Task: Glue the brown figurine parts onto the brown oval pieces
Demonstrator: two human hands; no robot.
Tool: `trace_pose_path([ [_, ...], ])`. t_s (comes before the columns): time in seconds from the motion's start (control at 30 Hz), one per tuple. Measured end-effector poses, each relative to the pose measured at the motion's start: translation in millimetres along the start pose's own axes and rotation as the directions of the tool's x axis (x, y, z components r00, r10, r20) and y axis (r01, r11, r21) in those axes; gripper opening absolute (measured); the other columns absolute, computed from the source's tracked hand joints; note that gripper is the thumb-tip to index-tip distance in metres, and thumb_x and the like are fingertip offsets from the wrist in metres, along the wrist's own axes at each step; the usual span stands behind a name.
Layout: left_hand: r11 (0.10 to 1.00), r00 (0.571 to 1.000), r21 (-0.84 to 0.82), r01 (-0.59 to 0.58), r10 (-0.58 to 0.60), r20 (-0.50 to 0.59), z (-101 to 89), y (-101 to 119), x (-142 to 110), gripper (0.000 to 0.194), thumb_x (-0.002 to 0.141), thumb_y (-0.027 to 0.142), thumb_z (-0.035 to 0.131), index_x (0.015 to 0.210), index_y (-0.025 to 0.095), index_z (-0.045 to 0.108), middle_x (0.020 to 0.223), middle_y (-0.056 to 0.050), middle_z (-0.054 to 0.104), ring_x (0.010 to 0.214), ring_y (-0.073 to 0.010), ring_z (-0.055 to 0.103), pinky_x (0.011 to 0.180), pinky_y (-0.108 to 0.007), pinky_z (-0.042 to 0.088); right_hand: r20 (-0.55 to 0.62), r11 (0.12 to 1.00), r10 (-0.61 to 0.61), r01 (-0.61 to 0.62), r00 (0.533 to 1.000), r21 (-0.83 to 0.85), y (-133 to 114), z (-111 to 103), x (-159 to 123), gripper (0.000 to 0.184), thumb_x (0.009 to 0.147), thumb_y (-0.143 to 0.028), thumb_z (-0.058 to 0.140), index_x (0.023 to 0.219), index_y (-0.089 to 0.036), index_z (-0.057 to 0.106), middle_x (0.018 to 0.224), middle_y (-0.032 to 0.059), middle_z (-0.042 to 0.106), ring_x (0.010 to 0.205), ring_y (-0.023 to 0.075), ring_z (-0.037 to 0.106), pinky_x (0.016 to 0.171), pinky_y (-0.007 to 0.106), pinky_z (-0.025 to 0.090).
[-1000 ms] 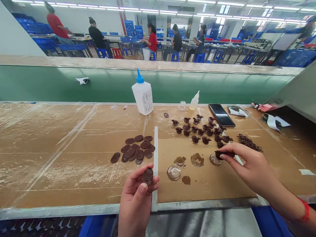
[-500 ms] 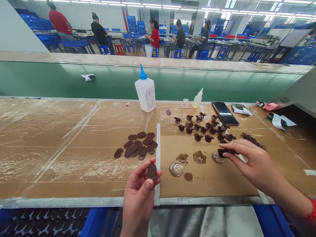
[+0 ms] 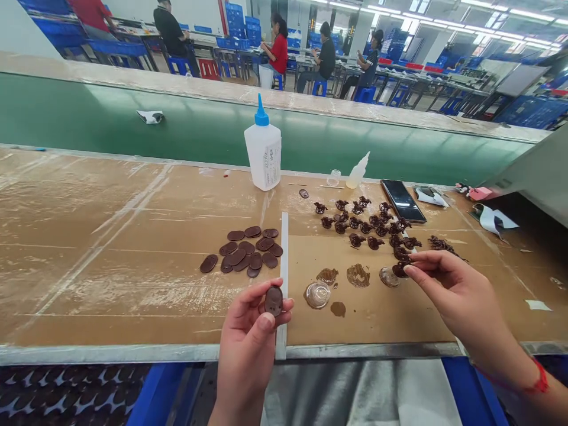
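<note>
Upright between the fingers and thumb of my left hand (image 3: 254,337) is a dark brown oval plastic base (image 3: 274,300). A loose pile of similar oval pieces (image 3: 238,257) lies just beyond it, left of the white tape strip. My right hand (image 3: 457,302) pinches a small dark brown plastic piece (image 3: 400,270) beside a round clear blob (image 3: 389,277); fingers partly cover its shape. Past that hand stand several small horse-like figures (image 3: 375,243) on bases. A heap of loose dark parts (image 3: 444,245) sits behind my right fingers.
A large white bottle with a blue nozzle (image 3: 265,155) and a small dropper bottle (image 3: 357,171) stand at the back. A phone (image 3: 403,200) lies at the right rear. Wet glue-like patches (image 3: 318,295) mark the board. Blue trays (image 3: 151,393) sit below the table edge.
My right hand has turned the small piece, so a smoother dark face shows beside the clear blob. My left hand keeps its oval base. The camera view has tilted somewhat.
</note>
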State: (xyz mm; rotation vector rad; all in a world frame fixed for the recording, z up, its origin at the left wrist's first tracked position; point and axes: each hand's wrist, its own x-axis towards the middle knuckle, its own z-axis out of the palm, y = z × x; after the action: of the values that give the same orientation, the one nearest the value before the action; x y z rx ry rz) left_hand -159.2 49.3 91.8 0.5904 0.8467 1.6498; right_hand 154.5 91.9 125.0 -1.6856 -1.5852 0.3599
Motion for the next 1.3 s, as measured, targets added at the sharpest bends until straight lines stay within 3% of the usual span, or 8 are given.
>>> trace_pose_path([
  [0.43,0.997,0.999,-0.069,0.023,-0.021,0.029,2.9,0.7,-1.8,0.030,0.072,0.035,0.094,0.099,0.026,0.084,0.106,-0.008,0.082,0.075,-0.0179,0.079,0.065,-0.020,0.065,-0.131,0.999,0.044,-0.043,0.990,0.006,-2.8,14.2,-17.2,0.035,0.084,-0.053,0.076,0.098,-0.021,0.070,0.090,0.0078,0.075,0.079,0.0234,0.071,0.072,0.037,0.059],
  [0.63,0.994,0.997,-0.088,0.058,-0.053,0.055,1.7,1.7,-4.3,0.028,0.074,0.033,0.093,0.100,0.027,0.084,0.110,-0.008,0.081,0.080,-0.0186,0.079,0.068,-0.021,0.065,-0.098,0.997,0.068,-0.071,0.993,-0.033,-7.6,12.5,-14.8,0.037,0.081,-0.054,0.077,0.100,-0.022,0.071,0.089,0.0063,0.074,0.081,0.0242,0.070,0.077,0.039,0.056],
  [1.0,0.988,0.997,-0.150,0.043,-0.032,0.073,4.2,3.7,-6.7,0.027,0.073,0.032,0.094,0.098,0.026,0.084,0.106,-0.006,0.082,0.076,-0.0175,0.080,0.066,-0.020,0.065,-0.077,0.986,0.103,-0.112,0.992,-0.123,-22.7,10.2,-13.1,0.038,0.075,-0.057,0.078,0.089,-0.022,0.073,0.084,0.0055,0.074,0.076,0.0249,0.067,0.071,0.039,0.049],
  [1.2,0.990,0.994,-0.139,0.034,-0.020,0.104,1.6,1.4,-5.0,0.025,0.078,0.032,0.091,0.101,0.028,0.083,0.110,-0.004,0.082,0.079,-0.0170,0.080,0.068,-0.019,0.065,-0.053,0.988,0.146,-0.148,0.988,-0.049,-21.5,7.5,-8.0,0.041,0.074,-0.057,0.079,0.089,-0.020,0.073,0.083,0.0078,0.075,0.072,0.0242,0.068,0.065,0.036,0.049],
  [1.3,0.995,0.998,-0.100,0.023,-0.017,0.061,-2.3,2.7,-2.8,0.029,0.074,0.034,0.093,0.101,0.028,0.083,0.108,-0.004,0.083,0.076,-0.0178,0.080,0.065,-0.019,0.066,-0.051,0.993,0.116,-0.116,0.992,0.003,-19.7,10.6,-4.8,0.039,0.077,-0.055,0.079,0.087,-0.019,0.070,0.082,0.0070,0.074,0.072,0.0216,0.067,0.067,0.035,0.051],
])
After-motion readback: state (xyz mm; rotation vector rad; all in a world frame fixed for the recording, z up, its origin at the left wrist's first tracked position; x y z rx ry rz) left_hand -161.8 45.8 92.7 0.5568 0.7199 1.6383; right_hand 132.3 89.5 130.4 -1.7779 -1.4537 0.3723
